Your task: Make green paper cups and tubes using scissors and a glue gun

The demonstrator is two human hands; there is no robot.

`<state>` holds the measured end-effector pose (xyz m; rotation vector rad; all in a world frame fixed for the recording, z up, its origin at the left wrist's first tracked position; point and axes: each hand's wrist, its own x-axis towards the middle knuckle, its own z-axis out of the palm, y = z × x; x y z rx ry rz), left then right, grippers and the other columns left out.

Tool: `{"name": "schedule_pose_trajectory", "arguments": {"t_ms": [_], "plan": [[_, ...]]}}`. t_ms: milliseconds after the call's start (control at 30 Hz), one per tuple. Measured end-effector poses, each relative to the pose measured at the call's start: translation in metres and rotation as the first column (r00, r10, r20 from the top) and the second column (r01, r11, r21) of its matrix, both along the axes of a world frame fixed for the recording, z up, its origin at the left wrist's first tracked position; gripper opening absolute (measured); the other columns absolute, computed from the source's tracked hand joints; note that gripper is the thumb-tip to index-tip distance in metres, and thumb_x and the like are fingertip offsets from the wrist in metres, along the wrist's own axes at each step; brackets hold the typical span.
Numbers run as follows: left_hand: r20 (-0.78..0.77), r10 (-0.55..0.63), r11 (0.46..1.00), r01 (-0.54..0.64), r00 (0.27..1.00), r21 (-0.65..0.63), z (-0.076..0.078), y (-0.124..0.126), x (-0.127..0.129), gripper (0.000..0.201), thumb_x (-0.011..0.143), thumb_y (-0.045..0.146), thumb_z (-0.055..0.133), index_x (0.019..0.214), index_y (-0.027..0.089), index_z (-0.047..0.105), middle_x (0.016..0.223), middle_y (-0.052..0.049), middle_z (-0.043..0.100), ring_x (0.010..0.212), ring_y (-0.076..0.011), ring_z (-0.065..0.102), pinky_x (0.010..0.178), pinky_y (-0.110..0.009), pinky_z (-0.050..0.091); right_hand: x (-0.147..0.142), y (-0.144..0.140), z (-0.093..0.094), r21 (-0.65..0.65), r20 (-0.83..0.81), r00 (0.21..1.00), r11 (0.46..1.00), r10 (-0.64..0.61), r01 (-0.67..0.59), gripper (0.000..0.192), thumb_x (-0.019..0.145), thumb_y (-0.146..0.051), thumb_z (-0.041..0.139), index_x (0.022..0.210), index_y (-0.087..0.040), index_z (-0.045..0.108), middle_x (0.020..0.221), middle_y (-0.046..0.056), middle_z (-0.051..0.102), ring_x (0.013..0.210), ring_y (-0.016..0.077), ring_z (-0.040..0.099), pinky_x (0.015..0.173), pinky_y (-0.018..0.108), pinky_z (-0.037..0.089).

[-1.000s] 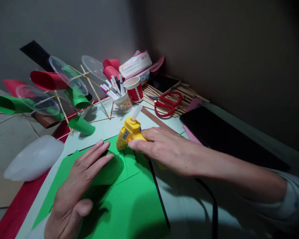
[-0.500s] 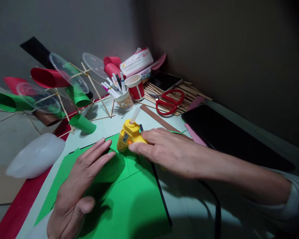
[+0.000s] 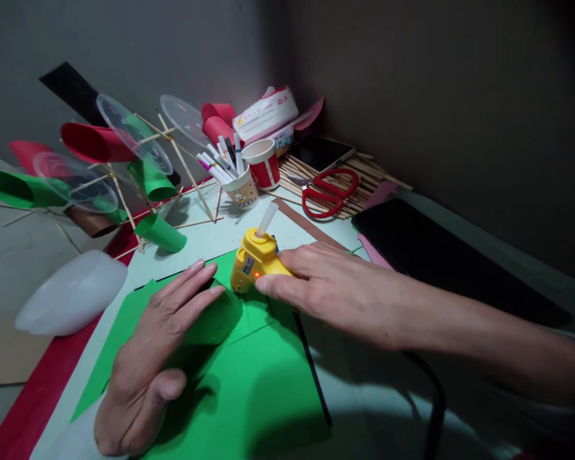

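Fingers point(image 3: 191, 291) of our left hand point(image 3: 148, 358) lie flat, pinning the rolled green paper point(image 3: 215, 322); our right hand point(image 3: 326, 291) grips the glue gun point(image 3: 256, 259), nozzle at the seam.

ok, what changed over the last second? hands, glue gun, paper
Little. The right hand keeps its grip on the yellow glue gun, which has slid slightly right along the rolled green paper, nozzle down at its edge. The left hand still presses flat on that paper. Nothing was picked up or let go. The pen cup, red scissors and stick-and-cone model shift only with the camera.
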<state>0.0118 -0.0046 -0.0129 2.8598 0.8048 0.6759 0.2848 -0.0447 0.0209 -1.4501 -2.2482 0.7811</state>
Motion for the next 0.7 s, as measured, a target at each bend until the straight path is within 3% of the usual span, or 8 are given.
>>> {"name": "schedule_pose_trajectory", "arguments": {"t_ms": [200, 300, 500, 700], "plan": [[-0.009, 0.057, 0.998, -0.058, 0.998, -0.034, 0.008, -0.008, 0.004, 0.062, 0.096, 0.067, 0.023, 0.147, 0.04, 0.044, 0.158, 0.003, 0.043, 0.143, -0.0322, 0.04, 0.119, -0.045, 0.03, 0.003, -0.003, 0.001, 0.021, -0.033, 0.998, 0.998, -0.057, 0.057, 0.028, 0.094, -0.026, 0.046, 0.087, -0.02, 0.072, 0.085, 0.008, 0.071, 0.083, 0.0236, 0.062, 0.064, 0.028, 0.039], [-0.011, 0.03, 0.998, -0.03, 1.0, -0.048, 0.011, -0.009, 0.005, 0.064, 0.095, 0.069, 0.023, 0.148, 0.039, 0.044, 0.159, 0.004, 0.043, 0.144, -0.0319, 0.039, 0.12, -0.044, 0.029, 0.005, -0.005, -0.001, 0.038, -0.054, 0.997, 0.998, -0.057, 0.059, 0.025, 0.092, -0.024, 0.048, 0.084, -0.02, 0.072, 0.084, 0.007, 0.072, 0.085, 0.024, 0.063, 0.066, 0.027, 0.041], [-0.038, 0.03, 0.997, -0.033, 0.999, -0.071, 0.013, -0.009, 0.003, 0.064, 0.095, 0.069, 0.024, 0.149, 0.039, 0.043, 0.16, 0.004, 0.04, 0.146, -0.031, 0.036, 0.122, -0.043, 0.027, 0.014, -0.011, -0.013, 0.16, -0.076, 0.997, 0.987, 0.012, 0.001, 0.023, 0.09, -0.02, 0.051, 0.1, -0.019, 0.072, 0.09, 0.007, 0.072, 0.088, 0.0236, 0.065, 0.069, 0.027, 0.042], [-0.036, 0.019, 0.995, -0.022, 0.999, -0.1, 0.015, -0.009, 0.003, 0.065, 0.095, 0.07, 0.026, 0.149, 0.037, 0.042, 0.161, 0.003, 0.038, 0.147, -0.0322, 0.033, 0.122, -0.044, 0.024, 0.02, -0.014, -0.012, 0.264, 0.013, 0.991, 0.956, 0.13, -0.129, 0.024, 0.084, -0.012, 0.056, 0.098, -0.019, 0.073, 0.083, 0.006, 0.069, 0.079, 0.0229, 0.063, 0.068, 0.029, 0.041]]}}
